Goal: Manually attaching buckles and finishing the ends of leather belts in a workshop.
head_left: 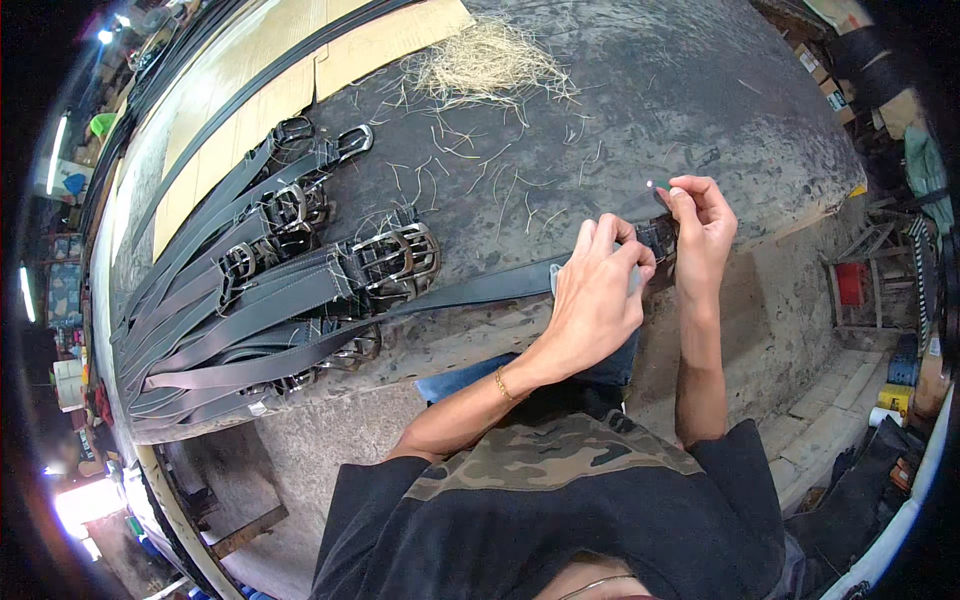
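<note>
A black leather belt point(490, 288) runs along the bench's near edge to a dark buckle end point(657, 237). Around it, close to that end, my left hand point(600, 290) is closed. Part of a pale grey object point(636, 279) shows under its fingers, too covered to name. My right hand point(705, 225), just right of the buckle end, is raised in a pinch. From its fingertips juts a small thin reddish thing with a bright tip point(651, 184); its kind is unclear. To the left lies a pile of black belts point(290, 275) with metal buckles point(400, 252).
Cut pale threads lie in a heap point(490, 62) at the back of the dark workbench point(700, 110), with loose strands nearer me. Cardboard point(370, 55) and long black straps cover the far left. A frame with a red part point(851, 284) stands on the right.
</note>
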`<action>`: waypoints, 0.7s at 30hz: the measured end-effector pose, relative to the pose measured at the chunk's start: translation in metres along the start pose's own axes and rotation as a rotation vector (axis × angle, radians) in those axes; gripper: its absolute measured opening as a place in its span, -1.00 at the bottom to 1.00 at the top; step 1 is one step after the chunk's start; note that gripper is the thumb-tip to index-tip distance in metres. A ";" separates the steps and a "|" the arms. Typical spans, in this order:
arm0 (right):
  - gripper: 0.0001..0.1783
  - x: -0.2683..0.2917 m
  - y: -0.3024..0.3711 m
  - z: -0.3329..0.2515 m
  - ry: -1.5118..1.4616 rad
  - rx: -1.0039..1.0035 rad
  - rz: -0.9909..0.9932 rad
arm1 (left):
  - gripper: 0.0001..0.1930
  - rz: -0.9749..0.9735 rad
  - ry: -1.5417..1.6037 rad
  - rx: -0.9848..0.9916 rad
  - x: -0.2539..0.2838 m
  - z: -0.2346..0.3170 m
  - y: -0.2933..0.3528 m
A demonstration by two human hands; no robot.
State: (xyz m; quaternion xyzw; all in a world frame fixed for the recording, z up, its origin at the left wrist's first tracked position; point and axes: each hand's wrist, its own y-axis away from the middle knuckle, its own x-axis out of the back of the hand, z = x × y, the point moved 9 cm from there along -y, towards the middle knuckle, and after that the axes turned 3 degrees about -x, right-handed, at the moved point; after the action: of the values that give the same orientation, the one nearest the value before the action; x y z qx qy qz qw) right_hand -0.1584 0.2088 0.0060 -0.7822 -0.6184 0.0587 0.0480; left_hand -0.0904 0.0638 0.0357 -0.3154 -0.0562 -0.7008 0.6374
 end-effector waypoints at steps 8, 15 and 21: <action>-0.94 0.009 -0.002 -0.029 -0.077 0.066 0.047 | -0.89 -0.013 -0.246 -0.148 -0.003 0.010 0.007; -0.93 -0.031 0.000 0.001 -0.395 -0.055 -0.187 | -0.88 -0.003 -0.307 -0.114 -0.007 0.008 0.010; -0.95 -0.030 -0.001 -0.005 -0.317 0.009 -0.147 | -0.88 -0.045 -0.307 -0.139 -0.009 0.011 0.008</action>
State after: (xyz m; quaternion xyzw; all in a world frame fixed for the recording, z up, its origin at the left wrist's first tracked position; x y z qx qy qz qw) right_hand -0.1651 0.1793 0.0121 -0.7156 -0.6735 0.1805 -0.0423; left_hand -0.0792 0.0752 0.0374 -0.4608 -0.1113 -0.6606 0.5821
